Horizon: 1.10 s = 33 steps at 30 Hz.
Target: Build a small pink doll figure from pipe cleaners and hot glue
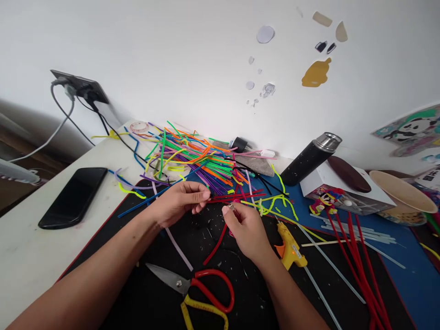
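Note:
My left hand (pixel 185 199) is closed in a pinch, thumb against the fingers. A small dark bit with a speck of green shows at its fingertips, too small to name. Close by on the right, my right hand (pixel 247 227) is also pinched, the thumb pressed to the curled index finger. Something small and shiny peeks out there, its kind unclear. Red pipe cleaners (pixel 237 197) lie just behind the fingertips, and another red pipe cleaner (pixel 216 247) slants down between the hands. Scissors (pixel 213 273) with red and yellow handles lie open on the black mat (pixel 165 302) below.
Behind the hands is a heap of coloured pipe cleaners (pixel 195 158). To the right are a yellow glue gun (pixel 290 245), clear glue sticks (pixel 364 231), a small figurine (pixel 325 201), a black flask (pixel 309 160) and a bowl (pixel 402 190). A phone (pixel 74 197) lies left.

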{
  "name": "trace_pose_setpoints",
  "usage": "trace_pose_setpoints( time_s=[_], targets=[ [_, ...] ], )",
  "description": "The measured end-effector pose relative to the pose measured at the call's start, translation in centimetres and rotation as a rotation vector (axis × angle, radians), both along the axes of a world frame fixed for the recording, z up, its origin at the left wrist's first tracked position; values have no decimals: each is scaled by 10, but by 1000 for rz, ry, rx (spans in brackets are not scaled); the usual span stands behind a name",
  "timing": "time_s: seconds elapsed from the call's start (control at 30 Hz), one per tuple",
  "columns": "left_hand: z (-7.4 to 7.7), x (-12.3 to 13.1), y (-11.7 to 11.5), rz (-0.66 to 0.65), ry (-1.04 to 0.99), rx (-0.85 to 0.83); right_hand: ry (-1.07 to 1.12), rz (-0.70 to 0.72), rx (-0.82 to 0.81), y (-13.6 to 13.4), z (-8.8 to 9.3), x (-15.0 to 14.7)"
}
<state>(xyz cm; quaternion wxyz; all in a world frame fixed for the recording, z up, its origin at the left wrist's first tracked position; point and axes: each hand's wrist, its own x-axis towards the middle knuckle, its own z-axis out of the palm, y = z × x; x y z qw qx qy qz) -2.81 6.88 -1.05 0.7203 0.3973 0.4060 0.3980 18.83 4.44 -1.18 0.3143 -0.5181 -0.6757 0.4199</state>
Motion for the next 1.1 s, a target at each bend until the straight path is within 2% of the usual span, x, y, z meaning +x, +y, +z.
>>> trace_pose_setpoints(
  time_s=[0.07, 0.17, 0.33, 0.6, 0.87, 1.1],
  targets=[
    [-1, -5, 1, -140, -36, -73, -27, 33, 38, -2, 1, 0],
    [-4, -8, 5, -339, -37, -78, -40, 81, 69, -6, 1, -3],
    [-2, -17, 19, -512, -21, -35, -13, 129, 54, -11, 3, -10],
    [10, -25, 41, -688, 69, -5, 13, 171, 13, -15, 4, -16],
    [10, -19, 53, -810, 126, -9, 14, 202, -46, -21, 3, -22],
    [11, -15, 57, -806, 174, -38, -5, 213, -47, -20, 5, -23]
  ],
)
